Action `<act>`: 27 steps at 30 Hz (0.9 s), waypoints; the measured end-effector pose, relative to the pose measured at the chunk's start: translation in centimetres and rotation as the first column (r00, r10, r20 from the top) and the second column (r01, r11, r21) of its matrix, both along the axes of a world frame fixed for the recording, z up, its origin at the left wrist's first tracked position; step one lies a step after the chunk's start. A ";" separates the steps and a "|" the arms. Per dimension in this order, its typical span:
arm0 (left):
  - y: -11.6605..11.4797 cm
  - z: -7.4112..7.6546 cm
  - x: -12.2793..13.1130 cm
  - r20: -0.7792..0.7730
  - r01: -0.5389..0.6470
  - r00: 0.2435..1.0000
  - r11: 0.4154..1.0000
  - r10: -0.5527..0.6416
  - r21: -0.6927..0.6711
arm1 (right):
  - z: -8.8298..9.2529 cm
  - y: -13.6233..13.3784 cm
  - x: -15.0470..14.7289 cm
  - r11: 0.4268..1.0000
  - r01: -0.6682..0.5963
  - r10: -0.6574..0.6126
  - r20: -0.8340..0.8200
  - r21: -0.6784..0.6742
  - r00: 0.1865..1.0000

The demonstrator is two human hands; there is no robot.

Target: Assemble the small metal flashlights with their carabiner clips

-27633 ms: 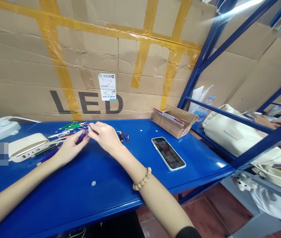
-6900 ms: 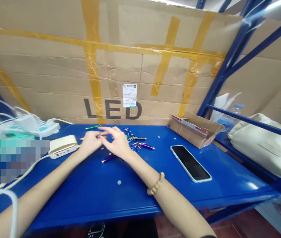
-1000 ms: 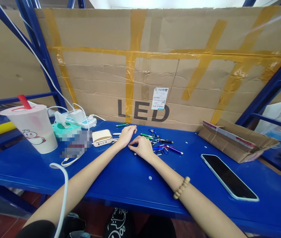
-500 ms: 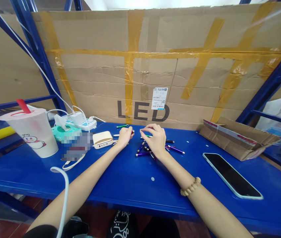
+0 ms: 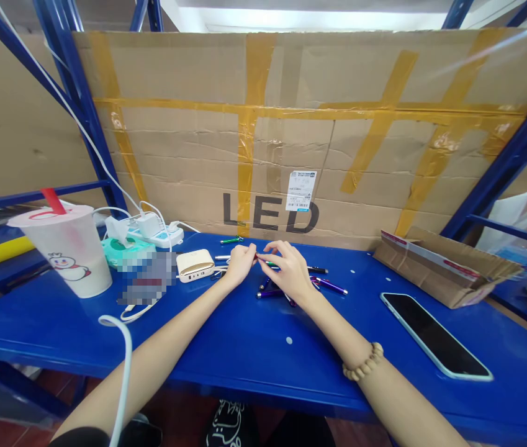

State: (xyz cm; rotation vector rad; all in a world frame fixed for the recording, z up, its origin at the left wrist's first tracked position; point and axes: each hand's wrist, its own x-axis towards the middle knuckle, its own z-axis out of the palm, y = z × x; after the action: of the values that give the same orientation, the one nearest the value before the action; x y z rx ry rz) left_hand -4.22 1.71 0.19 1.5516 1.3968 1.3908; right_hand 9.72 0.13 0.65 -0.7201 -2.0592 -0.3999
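Note:
Above the blue shelf, my left hand (image 5: 241,266) is closed round a small dark red pen-like stick (image 5: 256,256), most of it hidden by the fingers. My right hand (image 5: 290,273) meets it from the right, thumb and index finger pinched at the stick's end; anything tiny in that pinch is too small to make out. Below and behind the right hand lie several slim metallic pen-like sticks, among them a purple one (image 5: 332,285) and a black one (image 5: 318,270). Left of the pile, a green stick (image 5: 231,240) lies apart, near a silver one (image 5: 222,257).
A cream power bank (image 5: 195,266) with cables, a lidded cup (image 5: 65,254), a tissue pack (image 5: 128,253) and a power strip (image 5: 163,236) stand left. On the right are a phone (image 5: 435,335) and an open cardboard box (image 5: 444,267). A large cardboard sheet (image 5: 189,155) closes the back.
My two hands have come together: the right fingertips, apart from the left hand before, now meet at the dark red stick. The camera view has tilted slightly upward.

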 end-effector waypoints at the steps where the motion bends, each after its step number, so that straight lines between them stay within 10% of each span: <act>1: 0.0 0.0 0.0 0.028 0.004 1.000 1.000 -0.004 -0.003 | 0.0 -0.1 -0.1 1.000 -0.008 0.008 -0.004 -0.024 1.000; 11: 0.8 1.6 -1.5 0.364 -0.102 0.925 0.994 0.111 -0.044 | -0.5 -0.5 -0.6 0.889 -0.076 0.029 -0.110 -0.451 0.994; 17: 0.6 1.9 -1.5 0.460 -0.095 0.880 0.993 0.114 -0.066 | -2.2 -0.6 -1.9 0.866 0.073 0.090 0.298 -0.495 0.950; 27: 0.0 1.9 -0.6 0.463 -0.026 0.885 0.998 0.052 -0.061 | -2.4 -0.5 -2.6 0.838 0.067 0.040 0.184 -0.542 0.982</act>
State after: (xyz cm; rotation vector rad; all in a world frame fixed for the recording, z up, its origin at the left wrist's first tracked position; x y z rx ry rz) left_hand -4.83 1.67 2.11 1.0602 1.1583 1.6042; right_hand 7.12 -0.37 -1.78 -1.0677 -2.3768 0.1407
